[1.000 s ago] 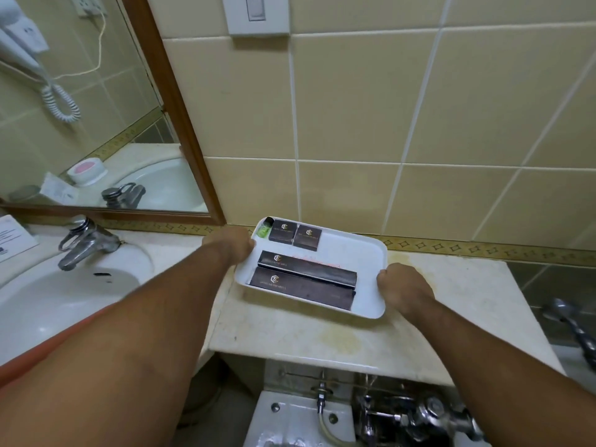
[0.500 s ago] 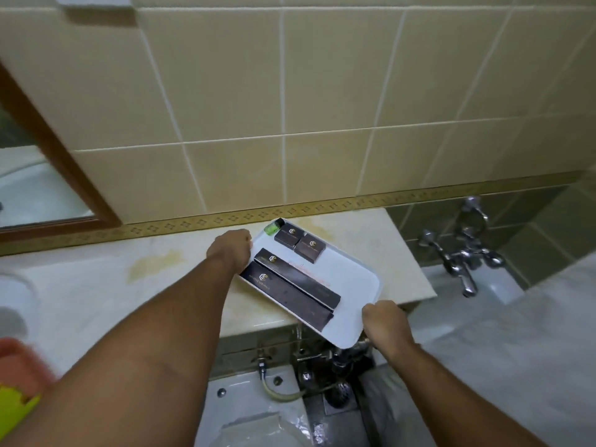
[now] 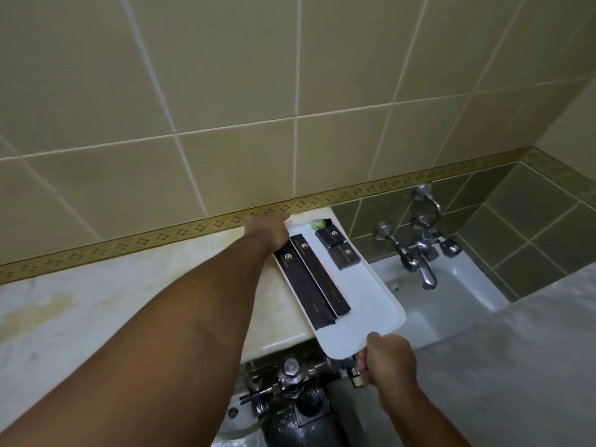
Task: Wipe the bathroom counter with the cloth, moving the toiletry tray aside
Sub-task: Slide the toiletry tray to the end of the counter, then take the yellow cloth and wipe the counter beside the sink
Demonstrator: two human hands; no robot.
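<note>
The white toiletry tray (image 3: 374, 304) lies at the right end of the cream counter (image 3: 135, 295), its near end jutting past the counter's edge. It carries two long dark boxes (image 3: 311, 279), two small dark boxes (image 3: 338, 250) and a small green item (image 3: 317, 224) at the far end. My left hand (image 3: 267, 232) grips the tray's far left corner by the wall. My right hand (image 3: 388, 358) grips the tray's near edge, in the air beyond the counter. No cloth is in view.
A chrome bath tap (image 3: 419, 253) sticks out of the green tiled wall just right of the tray, over the white tub (image 3: 451, 295). Chrome valves and a floor drain (image 3: 296, 385) sit under the counter's end. The counter carries yellowish stains (image 3: 54, 304).
Both hands have carried the tray rightwards along the counter and turned it lengthwise, so it now overhangs the right end. My view has swung right, away from the sink and mirror.
</note>
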